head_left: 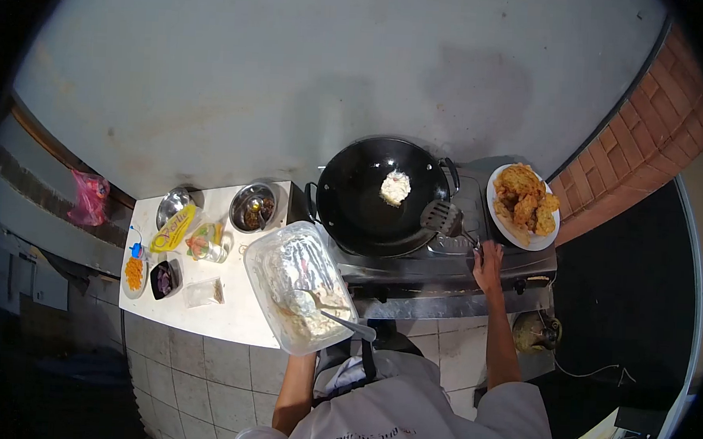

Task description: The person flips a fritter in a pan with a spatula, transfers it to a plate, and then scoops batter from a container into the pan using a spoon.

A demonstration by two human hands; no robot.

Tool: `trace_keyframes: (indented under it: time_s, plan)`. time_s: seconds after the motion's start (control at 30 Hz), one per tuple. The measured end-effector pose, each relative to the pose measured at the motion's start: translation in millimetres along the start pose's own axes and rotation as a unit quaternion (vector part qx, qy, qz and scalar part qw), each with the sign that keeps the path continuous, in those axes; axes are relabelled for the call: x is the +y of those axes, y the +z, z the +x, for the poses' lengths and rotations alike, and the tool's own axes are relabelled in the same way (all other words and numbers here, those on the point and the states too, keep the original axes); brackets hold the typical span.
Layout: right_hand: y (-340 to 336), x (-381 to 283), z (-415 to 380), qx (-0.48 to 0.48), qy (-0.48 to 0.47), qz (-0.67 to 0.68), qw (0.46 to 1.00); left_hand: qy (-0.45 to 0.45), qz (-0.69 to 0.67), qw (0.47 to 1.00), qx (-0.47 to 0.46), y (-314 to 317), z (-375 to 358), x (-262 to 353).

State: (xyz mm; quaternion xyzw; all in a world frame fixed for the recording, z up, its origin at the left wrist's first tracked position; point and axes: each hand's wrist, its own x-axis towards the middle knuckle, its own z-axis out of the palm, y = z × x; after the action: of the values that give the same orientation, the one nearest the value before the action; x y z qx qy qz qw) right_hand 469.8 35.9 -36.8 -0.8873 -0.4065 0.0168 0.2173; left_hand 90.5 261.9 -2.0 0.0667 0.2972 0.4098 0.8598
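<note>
My right hand is closed around the handle of a slotted spatula, whose blade is over the right rim of a black wok. Inside the wok lies one white lump of batter, left of the blade. A clear plastic tub, smeared with pale batter, is tilted in front of the wok. My left forearm reaches up beneath this tub, and my left hand supports it from below, its fingers hidden. A metal spoon rests in the tub, handle toward me.
Golden fried pieces fill a white plate right of the stove. Metal bowls, a yellow packet, a black dish and an orange-topped plate stand on the white table. A grey wall rises behind.
</note>
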Motion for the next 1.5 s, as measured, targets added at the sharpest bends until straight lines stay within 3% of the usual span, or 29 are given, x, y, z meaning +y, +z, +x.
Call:
trace_keyframes:
  time_s: [0.17, 0.57, 0.67, 0.77, 0.83, 0.9, 0.97, 1.03, 1.13, 1.27, 1.33, 1.5]
  plan:
    - [-3.3, 0.4, 8.4, 0.025, -0.022, -0.02, 0.999, 0.0, -0.013, 1.0, 0.001, -1.8, 1.6, 2.1]
    - [-35.7, -13.7, -5.1, -0.029, 0.025, -0.041, 0.998, 0.002, -0.034, 0.999, 0.002, -0.2, -8.6, -18.1]
    - [-52.1, -40.2, -4.9, 0.026, -0.015, -0.021, 0.999, 0.01, -0.033, 0.999, 0.002, 0.9, -12.5, -17.0]
    - [-72.7, -97.1, -8.8, 0.093, 0.005, 0.094, 0.991, 0.03, -0.03, 0.999, 0.006, -1.1, -20.4, -15.7]
    - [-85.6, -135.1, -14.0, -0.089, 0.018, 0.359, 0.929, 0.043, -0.027, 0.999, 0.013, 4.8, -25.2, -20.2]
    - [-111.7, -189.8, -11.8, -0.21, -0.067, 0.489, 0.844, 0.055, -0.023, 0.998, 0.018, 15.0, -20.3, -22.9]
    - [-125.6, -220.9, -8.9, -0.331, -0.089, 0.449, 0.826, 0.074, -0.022, 0.997, 0.027, 24.2, -12.6, -24.3]
    - [-117.3, -235.3, -12.5, -0.326, -0.107, 0.427, 0.836, 0.1, -0.026, 0.994, 0.037, 22.3, -18.7, -21.5]
    - [-110.1, -244.6, -10.6, -0.348, -0.012, 0.455, 0.82, 0.142, -0.035, 0.988, 0.055, 30.8, -11.7, -15.6]
    - [-109.7, -265.9, -5.6, -0.347, -0.03, 0.456, 0.819, 0.178, -0.04, 0.981, 0.066, 29.4, -20.3, -12.2]
    - [-102.7, -272.0, -2.4, -0.303, -0.042, 0.389, 0.869, 0.184, -0.042, 0.979, 0.075, 30.3, -25.9, -13.2]
    - [-117.1, -284.7, 3.6, -0.252, -0.069, 0.379, 0.888, 0.192, -0.043, 0.978, 0.07, 28.3, -25.7, -11.4]
